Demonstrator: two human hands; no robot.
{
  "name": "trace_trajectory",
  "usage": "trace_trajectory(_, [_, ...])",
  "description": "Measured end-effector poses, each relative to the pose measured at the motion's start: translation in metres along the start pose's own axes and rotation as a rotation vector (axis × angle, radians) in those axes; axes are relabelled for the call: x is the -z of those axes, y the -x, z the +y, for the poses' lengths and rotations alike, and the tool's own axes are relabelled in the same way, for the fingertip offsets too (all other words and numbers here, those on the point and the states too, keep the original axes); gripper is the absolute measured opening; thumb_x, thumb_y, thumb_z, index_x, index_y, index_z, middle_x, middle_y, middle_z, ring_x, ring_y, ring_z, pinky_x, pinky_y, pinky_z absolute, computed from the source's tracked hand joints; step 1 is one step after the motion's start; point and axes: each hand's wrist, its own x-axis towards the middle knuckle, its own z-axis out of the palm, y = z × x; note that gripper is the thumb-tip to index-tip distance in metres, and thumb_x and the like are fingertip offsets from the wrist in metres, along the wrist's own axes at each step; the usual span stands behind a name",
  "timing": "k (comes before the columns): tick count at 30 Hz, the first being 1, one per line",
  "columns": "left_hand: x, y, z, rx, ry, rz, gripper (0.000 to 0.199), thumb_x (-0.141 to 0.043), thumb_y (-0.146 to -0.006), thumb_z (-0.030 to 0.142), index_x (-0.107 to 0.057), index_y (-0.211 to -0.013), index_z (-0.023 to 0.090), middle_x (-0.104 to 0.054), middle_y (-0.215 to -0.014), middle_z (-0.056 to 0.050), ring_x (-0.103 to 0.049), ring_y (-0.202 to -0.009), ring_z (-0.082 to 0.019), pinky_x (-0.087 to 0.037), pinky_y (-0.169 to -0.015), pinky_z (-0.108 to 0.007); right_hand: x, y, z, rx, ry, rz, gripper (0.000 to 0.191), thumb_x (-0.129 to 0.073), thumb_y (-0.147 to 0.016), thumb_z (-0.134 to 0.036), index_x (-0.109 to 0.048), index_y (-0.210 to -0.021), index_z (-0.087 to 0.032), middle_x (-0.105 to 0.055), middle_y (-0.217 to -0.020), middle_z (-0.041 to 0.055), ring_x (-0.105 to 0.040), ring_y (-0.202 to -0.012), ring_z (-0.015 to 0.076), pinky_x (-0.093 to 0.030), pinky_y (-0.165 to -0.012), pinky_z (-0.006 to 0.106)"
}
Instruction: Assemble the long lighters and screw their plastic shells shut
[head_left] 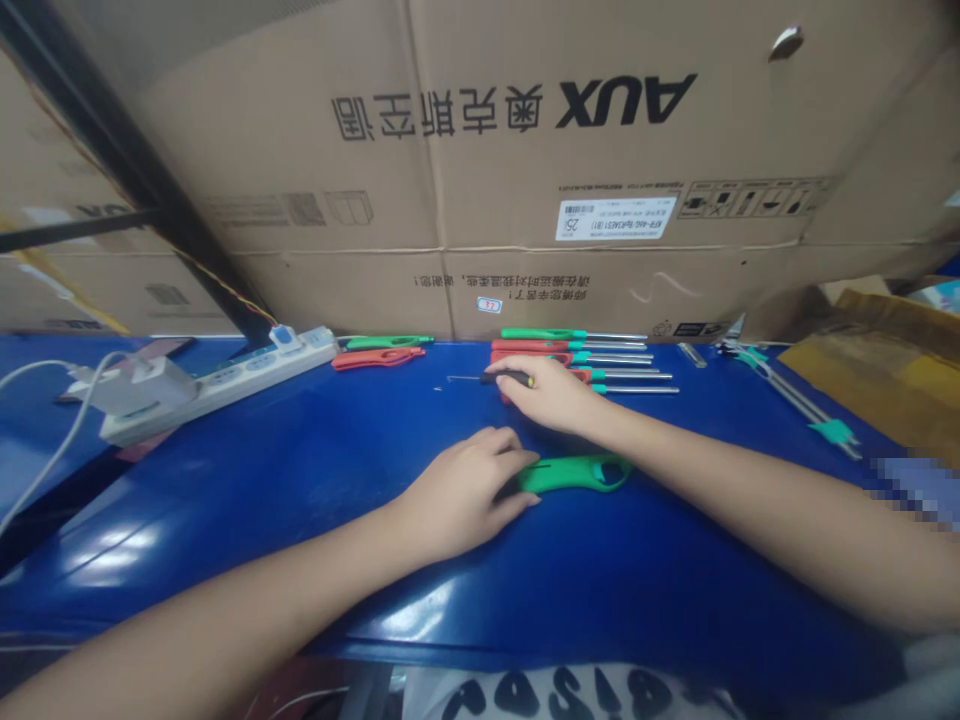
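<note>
My left hand (476,490) is closed around one end of a green lighter handle (566,474), which lies lengthwise just above or on the blue table. The far end of that handle, with its trigger hole, sticks out to the right and passes near my right forearm. Between the fingers of my right hand (553,392) is a small screwdriver (514,378) with a black and yellow grip. Its thin shaft points left, close to a tiny bright speck (438,388) on the table. Behind this hand lies a row of long-nosed lighters (536,345), red and green with metal tubes, partly covered by it.
A green handle (386,342) and a red handle (379,357) lie at the back left. Beside them is a white power strip (225,385) with plugs and cables. Metal rods with teal pieces (829,430) lie on the right. A large cardboard box (465,200) stands behind the table.
</note>
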Motion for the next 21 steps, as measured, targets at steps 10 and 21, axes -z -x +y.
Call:
trace_trajectory(10, [-0.018,-0.011,-0.006,-0.098,0.212,0.11,0.043,-0.066,-0.095,0.041,-0.064,-0.133,0.021,-0.065,-0.116,-0.01,-0.061,-0.108,-0.024,-0.052,-0.098,-0.039,0.058,0.068,-0.021,-0.152,-0.705,0.416,0.017,-0.069,-0.083,-0.031,-0.073,-0.09,-0.017,-0.039,-0.05,-0.0077,-0.033,-0.043,0.0067,-0.028,-0.04,0.02])
trace_trajectory(21, [-0.015,-0.012,-0.001,0.051,0.537,0.241,0.048,-0.075,-0.087,0.036,-0.064,-0.131,0.021,-0.071,-0.118,-0.009,-0.068,-0.096,-0.019,-0.059,-0.086,-0.035,0.055,0.089,0.009,-0.423,-1.033,0.493,0.027,-0.07,-0.077,-0.042,-0.06,-0.07,-0.018,-0.027,-0.044,-0.0104,-0.025,-0.038,0.0053,-0.023,-0.035,0.019])
